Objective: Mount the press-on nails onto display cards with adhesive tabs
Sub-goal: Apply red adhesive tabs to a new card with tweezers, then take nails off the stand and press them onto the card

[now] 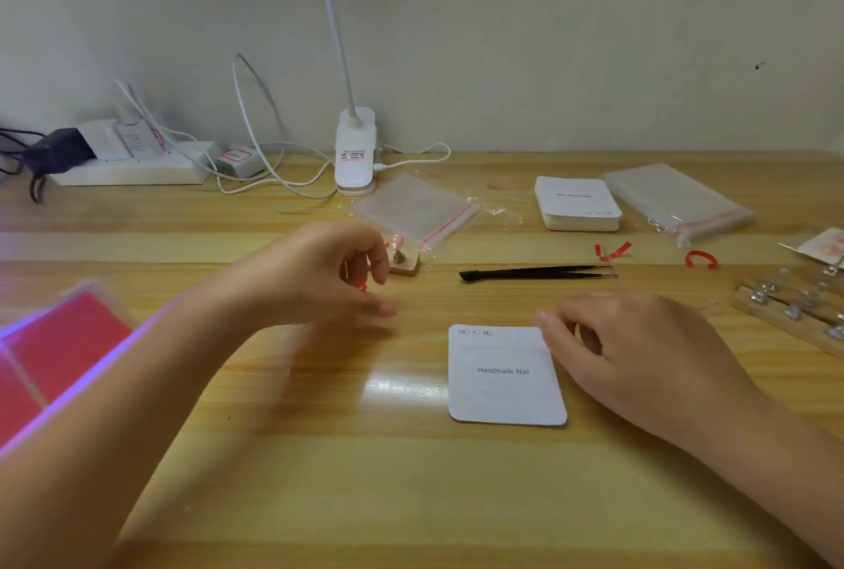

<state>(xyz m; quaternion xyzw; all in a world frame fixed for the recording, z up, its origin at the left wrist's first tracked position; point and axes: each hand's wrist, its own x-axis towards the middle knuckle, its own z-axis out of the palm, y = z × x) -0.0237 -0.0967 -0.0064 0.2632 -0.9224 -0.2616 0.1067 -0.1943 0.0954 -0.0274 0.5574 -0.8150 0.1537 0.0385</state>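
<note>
One display card (506, 374), printed "Handmade Nail", lies at centre. One card stack (577, 203) sits at 1 o'clock, one pair of black tweezers (536, 272) between them. Two bag piles: 12 o'clock (418, 208) and 2 o'clock (678, 198). Left hand (319, 271), at 10 o'clock, is blurred; grip unclear. Right hand (639, 349), loosely curled, touches the card's upper-right corner. Wooden table (319, 477); pale wall (548, 43).

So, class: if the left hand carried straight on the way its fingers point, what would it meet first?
Probably the black tweezers; the left hand points rightward across the table, though depth is unclear.
</note>
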